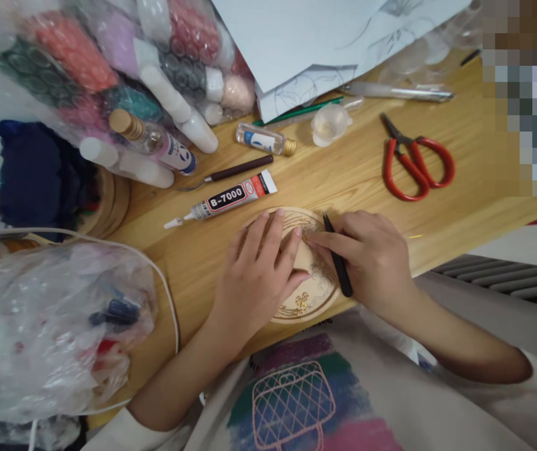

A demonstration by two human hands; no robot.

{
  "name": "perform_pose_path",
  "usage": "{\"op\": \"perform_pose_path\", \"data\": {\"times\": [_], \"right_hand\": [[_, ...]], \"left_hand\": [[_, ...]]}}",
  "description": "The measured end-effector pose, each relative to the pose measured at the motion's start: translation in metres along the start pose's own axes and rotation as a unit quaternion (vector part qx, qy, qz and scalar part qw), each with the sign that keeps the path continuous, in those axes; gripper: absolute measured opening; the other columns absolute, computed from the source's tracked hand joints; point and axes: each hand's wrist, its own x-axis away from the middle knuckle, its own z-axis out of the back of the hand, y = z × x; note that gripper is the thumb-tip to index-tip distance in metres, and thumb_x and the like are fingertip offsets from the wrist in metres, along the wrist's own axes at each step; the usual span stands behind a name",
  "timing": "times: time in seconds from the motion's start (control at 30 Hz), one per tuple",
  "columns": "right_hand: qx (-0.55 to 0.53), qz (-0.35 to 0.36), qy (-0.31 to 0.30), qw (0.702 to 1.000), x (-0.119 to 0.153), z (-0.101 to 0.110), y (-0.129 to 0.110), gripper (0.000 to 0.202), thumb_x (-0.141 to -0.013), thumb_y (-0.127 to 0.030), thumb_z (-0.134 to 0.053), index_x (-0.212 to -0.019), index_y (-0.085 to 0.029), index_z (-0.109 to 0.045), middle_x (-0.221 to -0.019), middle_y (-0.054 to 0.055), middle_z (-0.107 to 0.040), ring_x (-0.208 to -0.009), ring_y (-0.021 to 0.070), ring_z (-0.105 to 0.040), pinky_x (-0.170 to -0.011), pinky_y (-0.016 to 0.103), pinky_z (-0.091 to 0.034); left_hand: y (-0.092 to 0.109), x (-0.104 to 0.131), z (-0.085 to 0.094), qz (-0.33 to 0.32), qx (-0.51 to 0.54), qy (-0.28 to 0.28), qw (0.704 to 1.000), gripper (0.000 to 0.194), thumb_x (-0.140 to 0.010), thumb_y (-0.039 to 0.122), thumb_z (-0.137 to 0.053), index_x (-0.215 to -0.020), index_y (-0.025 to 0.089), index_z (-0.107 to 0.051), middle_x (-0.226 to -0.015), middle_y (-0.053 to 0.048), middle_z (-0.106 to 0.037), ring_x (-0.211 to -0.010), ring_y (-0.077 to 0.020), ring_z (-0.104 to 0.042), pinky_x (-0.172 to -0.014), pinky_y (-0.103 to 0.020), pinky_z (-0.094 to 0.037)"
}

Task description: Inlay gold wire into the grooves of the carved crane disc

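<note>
A round pale wooden disc [313, 300] with drawn lines and gold-coloured trim lies at the table's front edge. My left hand [260, 269] rests on its left part, fingers spread, with nothing held. Over the right side of the disc is my right hand [367, 254], its index finger stretched to the surface near my left fingertips. Black tweezers [341, 269] are held in my right hand, tips pointing away from me. Whether the right fingertips pinch something small on the disc cannot be made out.
Behind the disc lie a B-7000 glue tube [233, 197], a dark-handled tool [240, 168] and a small bottle [263, 139]. Red-handled scissors [414, 160] are at the right. Plastic bags [52, 326] and a white cable [168, 282] sit left; papers [306, 44] lie at the back.
</note>
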Motion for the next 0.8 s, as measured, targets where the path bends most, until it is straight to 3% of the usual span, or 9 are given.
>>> {"op": "perform_pose_path", "data": {"times": [0.63, 0.8], "right_hand": [[-0.063, 0.082, -0.029, 0.994, -0.011, 0.002, 0.022, 0.023, -0.099, -0.028, -0.053, -0.096, -0.024, -0.075, -0.069, 0.002, -0.055, -0.067, 0.0160, -0.049, -0.061, 0.032, -0.031], [-0.060, 0.073, -0.018, 0.995, -0.012, 0.002, 0.020, 0.018, -0.096, -0.026, -0.059, -0.091, -0.022, -0.076, -0.068, 0.001, -0.055, -0.065, 0.0152, -0.049, -0.060, 0.030, -0.034]], "left_hand": [[0.000, 0.000, 0.001, -0.005, 0.003, 0.000, 1.000, 0.051, -0.096, 0.046, -0.057, -0.134, 0.011, -0.060, -0.144, -0.020, -0.056, -0.130, -0.0383, -0.055, -0.101, -0.050, -0.046], [0.000, -0.001, 0.002, -0.005, 0.006, -0.002, 1.000, 0.051, -0.096, 0.046, -0.056, -0.133, 0.011, -0.060, -0.144, -0.021, -0.056, -0.130, -0.0389, -0.055, -0.100, -0.051, -0.047]]}}
